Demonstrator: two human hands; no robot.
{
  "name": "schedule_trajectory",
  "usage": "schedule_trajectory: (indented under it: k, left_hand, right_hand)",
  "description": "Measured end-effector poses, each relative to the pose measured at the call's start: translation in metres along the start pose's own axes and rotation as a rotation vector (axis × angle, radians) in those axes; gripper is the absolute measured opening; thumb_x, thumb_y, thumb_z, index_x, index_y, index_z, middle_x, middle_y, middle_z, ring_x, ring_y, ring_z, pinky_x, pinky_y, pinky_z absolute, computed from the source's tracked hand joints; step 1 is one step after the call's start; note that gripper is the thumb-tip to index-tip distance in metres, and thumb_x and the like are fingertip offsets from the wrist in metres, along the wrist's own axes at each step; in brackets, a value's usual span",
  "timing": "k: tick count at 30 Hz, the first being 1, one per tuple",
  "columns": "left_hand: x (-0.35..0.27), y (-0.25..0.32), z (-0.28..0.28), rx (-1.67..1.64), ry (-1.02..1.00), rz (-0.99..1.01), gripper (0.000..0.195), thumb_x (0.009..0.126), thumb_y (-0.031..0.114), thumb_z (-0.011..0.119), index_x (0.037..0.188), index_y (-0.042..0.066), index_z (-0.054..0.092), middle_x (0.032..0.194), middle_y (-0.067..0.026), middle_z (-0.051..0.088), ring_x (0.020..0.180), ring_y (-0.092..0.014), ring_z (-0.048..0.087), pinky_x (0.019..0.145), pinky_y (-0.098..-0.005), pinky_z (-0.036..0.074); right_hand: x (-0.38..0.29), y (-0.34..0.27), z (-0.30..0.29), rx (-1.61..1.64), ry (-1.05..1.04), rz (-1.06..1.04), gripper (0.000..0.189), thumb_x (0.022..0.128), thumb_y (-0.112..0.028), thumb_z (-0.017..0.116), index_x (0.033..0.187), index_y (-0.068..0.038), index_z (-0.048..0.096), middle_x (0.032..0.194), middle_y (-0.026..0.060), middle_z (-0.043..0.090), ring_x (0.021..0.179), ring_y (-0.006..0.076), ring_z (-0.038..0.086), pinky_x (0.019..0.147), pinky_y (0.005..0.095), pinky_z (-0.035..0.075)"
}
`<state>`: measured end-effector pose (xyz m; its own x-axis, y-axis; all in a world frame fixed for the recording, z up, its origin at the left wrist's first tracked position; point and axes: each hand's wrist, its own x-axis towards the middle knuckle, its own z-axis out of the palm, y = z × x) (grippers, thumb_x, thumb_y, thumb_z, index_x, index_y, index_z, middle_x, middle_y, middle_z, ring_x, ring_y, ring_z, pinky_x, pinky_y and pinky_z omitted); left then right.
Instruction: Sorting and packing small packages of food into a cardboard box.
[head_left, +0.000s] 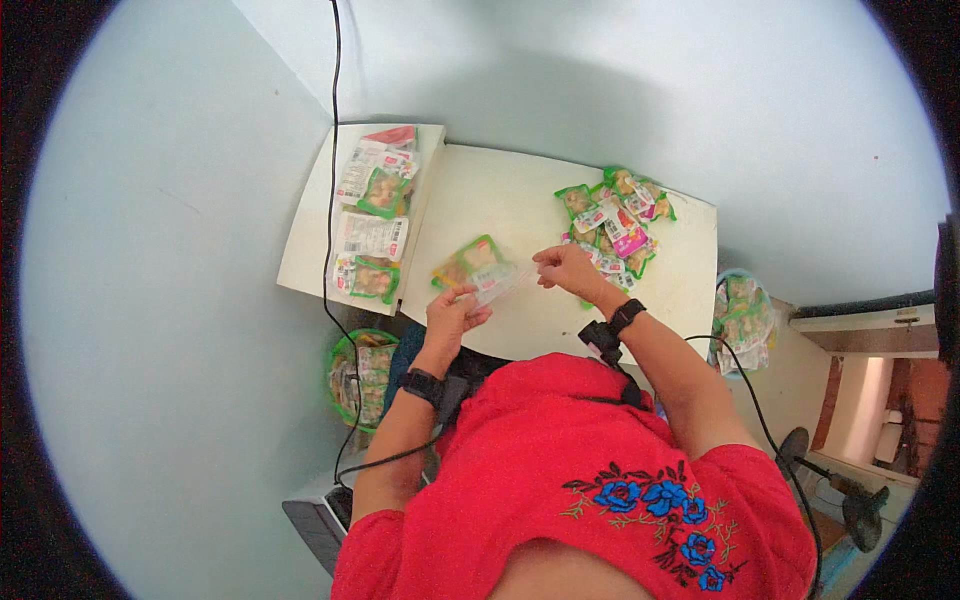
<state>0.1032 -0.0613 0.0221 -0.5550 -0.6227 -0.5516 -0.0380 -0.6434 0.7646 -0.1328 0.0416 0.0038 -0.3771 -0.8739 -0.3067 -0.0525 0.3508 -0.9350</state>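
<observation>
My left hand grips the open-end edge of a clear plastic bag, which lies slanted over the white tabletop. Inside the bag, small green-edged food packets show through the film. My right hand hovers just right of the bag, its fingertips drawn together close to the bag's edge. Whether those fingers pinch any film is too blurred to tell. Behind and beside the right hand spreads a loose pile of small green, white and pink food packets.
Filled bags lie in a row on a raised white board at the left. Baskets of packets stand on both sides, a green one and a light-blue one. A black cable hangs across the left; another runs past my right arm.
</observation>
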Motion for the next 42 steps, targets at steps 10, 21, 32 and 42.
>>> schedule_trajectory:
  k: [10,21,32,42]
  left_hand:
    - [-0.02,0.068,-0.003,0.192,-0.167,0.194,0.033,0.086,0.013,0.066,0.111,-0.007,0.06,0.097,-0.0106,0.066,0.08,-0.017,0.066,0.073,-0.0277,0.055]
    - [-0.021,0.066,-0.015,1.027,-0.061,0.556,0.022,0.086,0.021,0.066,0.086,-0.001,0.069,0.073,-0.0098,0.066,0.065,-0.016,0.062,0.058,-0.0295,0.047]
    - [-0.028,0.076,-0.014,1.054,-0.059,0.527,0.018,0.084,0.017,0.063,0.087,0.0,0.069,0.078,-0.0127,0.067,0.068,-0.021,0.063,0.061,-0.0309,0.048]
    - [-0.031,0.071,-0.018,0.983,-0.057,0.724,0.015,0.08,0.006,0.061,0.092,0.0,0.068,0.074,-0.0121,0.066,0.063,-0.017,0.061,0.06,-0.0284,0.049]
  right_hand:
    - [-0.037,-0.081,0.006,-0.527,0.21,-0.514,0.014,0.08,-0.016,0.065,0.082,-0.002,0.069,0.074,0.0144,0.063,0.07,0.0317,0.061,0.063,0.0396,0.048]
    - [-0.054,-0.058,0.008,-0.591,0.202,-0.501,0.013,0.082,-0.014,0.064,0.08,-0.001,0.066,0.077,0.0143,0.062,0.073,0.0317,0.06,0.064,0.0389,0.047]
    - [-0.07,-0.079,0.012,-0.475,0.195,-0.491,0.005,0.08,-0.005,0.064,0.08,-0.001,0.061,0.075,0.0124,0.059,0.069,0.0287,0.06,0.063,0.0363,0.047]
    - [-0.074,-0.068,0.014,-0.535,0.234,-0.517,0.004,0.078,-0.004,0.066,0.08,-0.003,0.062,0.074,0.0117,0.059,0.066,0.0279,0.059,0.06,0.0365,0.047]
